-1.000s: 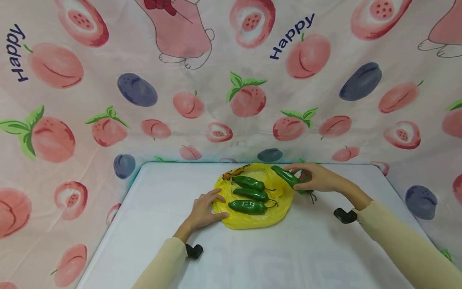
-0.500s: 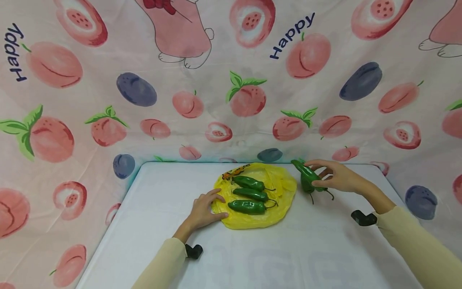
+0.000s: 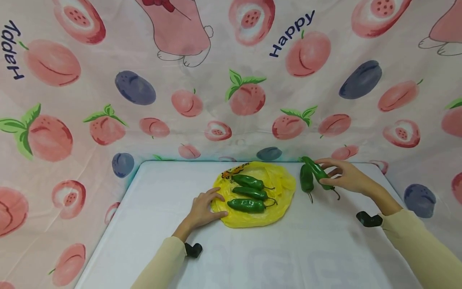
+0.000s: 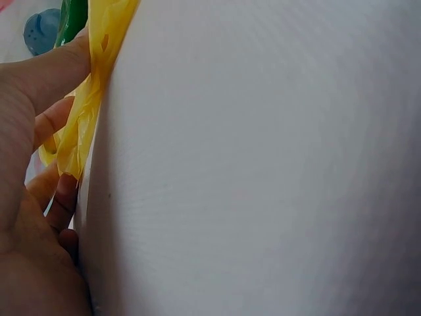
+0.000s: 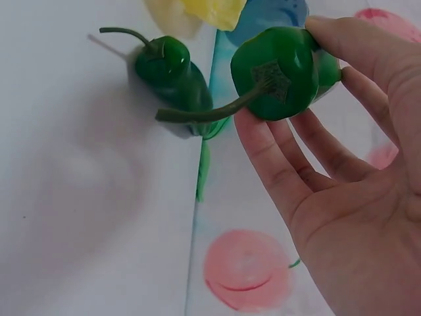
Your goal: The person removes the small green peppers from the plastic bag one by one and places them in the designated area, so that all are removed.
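In the head view my right hand holds a long green pepper by its side, raised and tilted, its curved stem pointing down toward me. Close to its left, another green pepper lies on the table. The right wrist view shows thumb and fingers round the held pepper, stem end facing the camera. My left hand rests at the left edge of a flattened yellow plastic bag, thumb and fingers spread against it. Three green peppers lie on the bag, stems to the right.
The white table ends at the back against a hanging cloth printed with peaches and plums. Each wrist carries a small black device, one by the left sleeve and one by the right sleeve.
My right hand has moved right with the pepper, away from above the bag to beside the pepper on the table. The left hand stays at the bag's edge.
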`<state>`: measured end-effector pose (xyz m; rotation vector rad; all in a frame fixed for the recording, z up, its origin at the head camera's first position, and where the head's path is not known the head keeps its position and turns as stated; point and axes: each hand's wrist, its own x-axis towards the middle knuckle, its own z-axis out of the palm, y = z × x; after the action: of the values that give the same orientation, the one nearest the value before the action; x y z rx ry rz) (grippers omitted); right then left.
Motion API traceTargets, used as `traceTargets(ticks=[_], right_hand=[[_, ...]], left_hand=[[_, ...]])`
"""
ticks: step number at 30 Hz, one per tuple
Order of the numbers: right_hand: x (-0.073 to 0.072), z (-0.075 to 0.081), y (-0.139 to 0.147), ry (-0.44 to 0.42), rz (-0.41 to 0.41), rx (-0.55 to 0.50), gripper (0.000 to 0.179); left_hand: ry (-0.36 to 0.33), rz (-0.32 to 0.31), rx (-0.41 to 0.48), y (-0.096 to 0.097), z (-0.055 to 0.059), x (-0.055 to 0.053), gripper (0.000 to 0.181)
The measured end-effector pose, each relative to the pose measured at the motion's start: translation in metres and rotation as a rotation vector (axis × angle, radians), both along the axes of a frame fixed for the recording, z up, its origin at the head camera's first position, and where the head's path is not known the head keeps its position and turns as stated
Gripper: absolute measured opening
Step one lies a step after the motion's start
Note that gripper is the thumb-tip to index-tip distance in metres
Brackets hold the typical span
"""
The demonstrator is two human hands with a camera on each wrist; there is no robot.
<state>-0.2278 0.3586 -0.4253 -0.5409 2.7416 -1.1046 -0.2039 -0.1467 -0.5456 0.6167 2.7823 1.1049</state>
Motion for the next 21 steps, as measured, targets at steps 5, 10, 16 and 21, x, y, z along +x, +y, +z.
traceTargets(ticks=[5,10,16,21], right_hand=[[0.000,-0.005,0.005,-0.019,-0.045,-0.014,0.063],[-0.002,-0.015,0.009,-0.022,-0.086,-0.017,0.064],[-0.002,-0.024,0.012,-0.030,-0.133,-0.026,0.065],[-0.003,-0.032,0.015,-0.052,-0.168,-0.041,0.067]], left_hand=[[0.005,-0.004,0.000,0.000,0.001,0.000,0.040],[0.001,-0.007,-0.005,0.000,0.002,0.000,0.040],[0.001,-0.002,-0.005,0.000,0.003,0.000,0.040],[0.000,-0.004,-0.007,0.000,0.002,0.000,0.040]])
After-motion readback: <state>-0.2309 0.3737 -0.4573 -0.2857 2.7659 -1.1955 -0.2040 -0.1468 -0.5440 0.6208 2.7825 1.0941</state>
